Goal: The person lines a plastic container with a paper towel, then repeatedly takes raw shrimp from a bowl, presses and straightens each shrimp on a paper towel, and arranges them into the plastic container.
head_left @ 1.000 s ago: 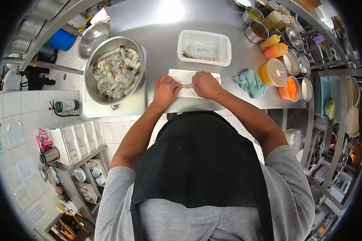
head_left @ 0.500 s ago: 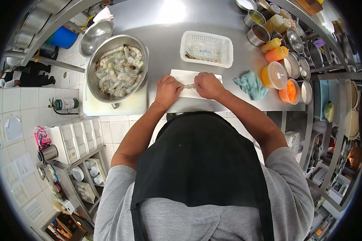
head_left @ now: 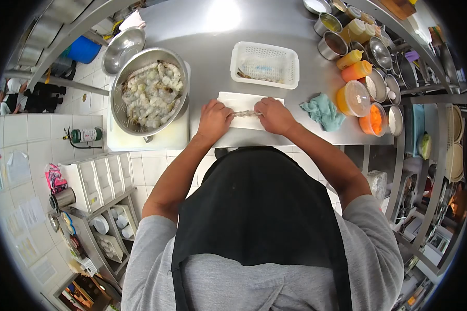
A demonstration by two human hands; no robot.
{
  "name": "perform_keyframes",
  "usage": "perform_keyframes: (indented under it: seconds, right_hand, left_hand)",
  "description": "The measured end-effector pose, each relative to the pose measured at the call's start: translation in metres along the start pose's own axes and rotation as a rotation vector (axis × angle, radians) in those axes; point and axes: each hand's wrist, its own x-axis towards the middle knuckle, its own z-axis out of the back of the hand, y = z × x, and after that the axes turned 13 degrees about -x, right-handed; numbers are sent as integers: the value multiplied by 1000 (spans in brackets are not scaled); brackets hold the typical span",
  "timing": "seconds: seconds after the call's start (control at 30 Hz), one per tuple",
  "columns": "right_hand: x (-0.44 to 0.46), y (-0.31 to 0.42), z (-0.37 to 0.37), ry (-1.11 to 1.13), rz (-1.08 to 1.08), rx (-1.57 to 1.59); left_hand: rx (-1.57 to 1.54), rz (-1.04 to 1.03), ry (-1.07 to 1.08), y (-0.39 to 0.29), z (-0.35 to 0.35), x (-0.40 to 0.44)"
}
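Observation:
A shrimp (head_left: 245, 113) is stretched lengthwise over a small white board (head_left: 250, 124) near the front edge of the steel table. At its left end, my left hand (head_left: 216, 119) is closed with the fingers pinched on it. My right hand (head_left: 273, 115) pinches the other end. Beyond the board stands a white perforated basket (head_left: 290, 65) with a few shrimp (head_left: 251, 77) along its near side. A large steel colander (head_left: 120, 114), heaped with shrimp (head_left: 153, 96), is to the left of my left hand.
Under the colander lies a white cutting board (head_left: 163, 139). A teal cloth (head_left: 324, 112) is right of my right hand. Squeeze bottles (head_left: 356, 71), an orange-filled tub (head_left: 371, 120) and steel pots (head_left: 332, 45) line the right side. Another person (head_left: 39, 97) shows at far left.
My right hand has shifted slightly to the right, away from my left hand, and more of the shrimp shows between them. At far left, the other person has come further into view.

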Motion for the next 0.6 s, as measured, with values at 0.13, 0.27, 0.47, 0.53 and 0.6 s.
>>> perform_keyframes:
  seconds: [0.13, 0.27, 0.47, 0.53, 0.6]
  right_hand:
    - [-5, -5, -2, 12, -56, 59]
    - [-2, -9, 45, -98, -106, 82]
    - [71, -83, 75, -85, -111, -184]
    - [94, -106, 66, 6, -80, -241]
    - [105, -107, 72, 195, -88, -280]
  left_hand:
    - [-10, -17, 3, -17, 11, 7]
    - [-29, 16, -45, -53, 33, 48]
    - [173, -8, -45, -35, 7, 167]
    - [320, 9, 88, -23, -6, 192]
    - [444, 27, 265, -15, -17, 205]
